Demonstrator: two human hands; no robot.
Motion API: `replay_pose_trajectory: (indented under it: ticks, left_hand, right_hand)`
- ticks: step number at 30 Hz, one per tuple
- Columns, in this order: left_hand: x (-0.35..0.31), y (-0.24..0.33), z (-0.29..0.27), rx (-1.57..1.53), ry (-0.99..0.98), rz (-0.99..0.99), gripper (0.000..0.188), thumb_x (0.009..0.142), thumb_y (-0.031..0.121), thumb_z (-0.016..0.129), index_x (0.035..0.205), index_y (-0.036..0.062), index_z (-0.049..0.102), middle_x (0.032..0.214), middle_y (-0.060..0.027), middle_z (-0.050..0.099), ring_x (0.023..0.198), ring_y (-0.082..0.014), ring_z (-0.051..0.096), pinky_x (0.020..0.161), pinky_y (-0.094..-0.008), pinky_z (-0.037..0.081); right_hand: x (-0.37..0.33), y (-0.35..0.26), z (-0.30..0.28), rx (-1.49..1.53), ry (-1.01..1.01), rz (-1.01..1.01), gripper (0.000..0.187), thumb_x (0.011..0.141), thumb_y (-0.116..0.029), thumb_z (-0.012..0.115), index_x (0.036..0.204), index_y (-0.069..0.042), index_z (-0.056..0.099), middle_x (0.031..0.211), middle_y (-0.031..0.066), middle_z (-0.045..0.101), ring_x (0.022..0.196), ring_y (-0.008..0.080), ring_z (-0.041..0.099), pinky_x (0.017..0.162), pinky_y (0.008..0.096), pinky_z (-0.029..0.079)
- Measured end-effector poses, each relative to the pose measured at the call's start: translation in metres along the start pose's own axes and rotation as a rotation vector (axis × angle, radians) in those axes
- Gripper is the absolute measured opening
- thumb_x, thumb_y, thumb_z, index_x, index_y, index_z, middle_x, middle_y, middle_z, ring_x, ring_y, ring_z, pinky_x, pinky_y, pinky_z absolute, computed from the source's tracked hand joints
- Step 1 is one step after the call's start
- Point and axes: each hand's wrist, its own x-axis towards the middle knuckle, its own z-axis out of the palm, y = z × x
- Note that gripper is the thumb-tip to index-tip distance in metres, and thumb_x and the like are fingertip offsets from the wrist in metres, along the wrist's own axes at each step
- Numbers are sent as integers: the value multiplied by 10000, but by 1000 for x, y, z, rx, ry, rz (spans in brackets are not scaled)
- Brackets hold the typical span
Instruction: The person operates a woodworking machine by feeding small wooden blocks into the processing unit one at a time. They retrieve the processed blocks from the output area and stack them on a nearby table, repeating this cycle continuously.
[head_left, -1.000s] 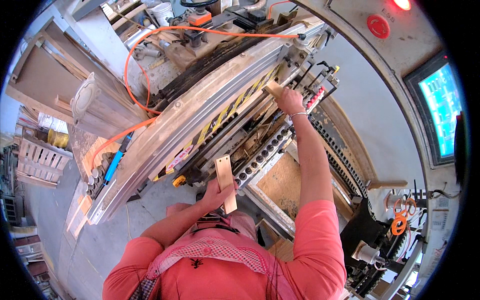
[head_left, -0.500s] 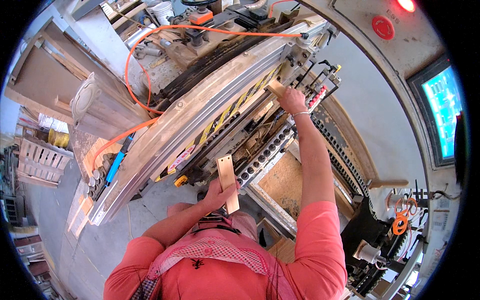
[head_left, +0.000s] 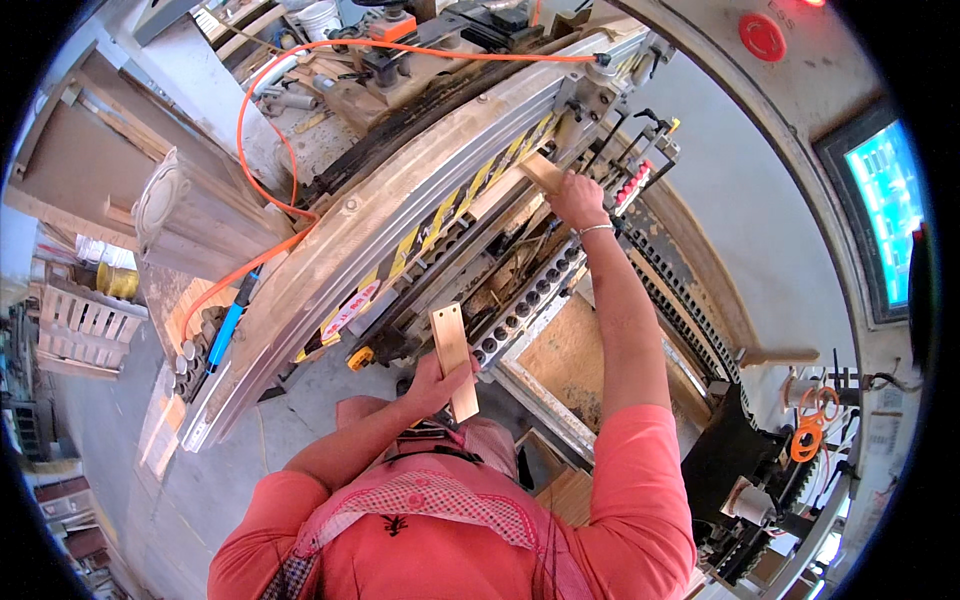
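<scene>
In front of my body, my left hand [head_left: 438, 386] is closed round a flat pale wooden slat [head_left: 452, 340]. The slat stands nearly upright, with small dark holes at its top end. My right arm reaches far forward over the woodworking machine, and my right hand [head_left: 580, 203] grips the near end of a second wooden piece [head_left: 541, 174]. That piece slants up to the left, its other end beside the yellow-and-black striped strip [head_left: 432, 232] along the machine's long rail. Another pale wooden piece [head_left: 497, 194] lies along the rail, left of the held one.
A row of black round knobs [head_left: 528, 308] runs below my right hand. A sawdust-covered panel [head_left: 560, 365] sits right of it. An orange hose [head_left: 245, 130] arches over the long metal rail. At right are a lit screen [head_left: 885, 215] and a red push button [head_left: 763, 38].
My right hand and its wooden piece have shifted slightly left along the rail. My left hand keeps its hold on the slat almost unmoved. The view has tilted a little.
</scene>
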Motion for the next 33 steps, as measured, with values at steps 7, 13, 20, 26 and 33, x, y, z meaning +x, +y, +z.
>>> replay_pose_trajectory:
  ticks: [7, 13, 20, 26, 33]
  left_hand:
    - [1, -1, 0, -13, 9, -14, 145, 866, 103, 508, 975, 7, 507, 853, -43, 580, 715, -117, 587, 625, -260, 488]
    - [0, -1, 3, -56, 37, -47, 150, 863, 90, 512, 988, 9, 505, 862, -46, 580, 728, -120, 589, 628, -264, 495]
    - [1, -9, -2, -15, -11, -37, 228, 855, 83, 506, 1066, 6, 464, 883, -85, 591, 715, -157, 594, 632, -292, 508]
    - [0, -7, 0, -29, 27, -62, 212, 858, 110, 516, 1040, 3, 494, 862, -54, 594, 751, -120, 587, 644, -272, 490]
    - [1, -11, -4, 114, -20, -67, 209, 873, 155, 526, 1035, 24, 513, 906, -48, 587, 752, -118, 580, 681, -277, 492]
  right_hand:
    - [1, 2, 1, -14, -4, -9, 495, 724, -404, 657, 950, 24, 555, 876, 181, 635, 858, 309, 620, 733, 388, 502]
    - [3, -2, -4, -8, 10, -40, 440, 728, -377, 641, 893, 27, 577, 864, 190, 636, 840, 319, 622, 736, 389, 503]
    - [8, 0, 7, 22, 61, -44, 374, 734, -328, 627, 855, 25, 597, 828, 191, 639, 806, 318, 630, 718, 388, 505]
    - [3, -5, 3, 5, 142, -50, 175, 712, -207, 578, 754, -57, 658, 788, 138, 647, 774, 293, 642, 673, 386, 516]
    - [3, -4, 5, -25, 139, -34, 251, 706, -278, 632, 781, -39, 637, 794, 149, 647, 760, 332, 637, 670, 406, 520]
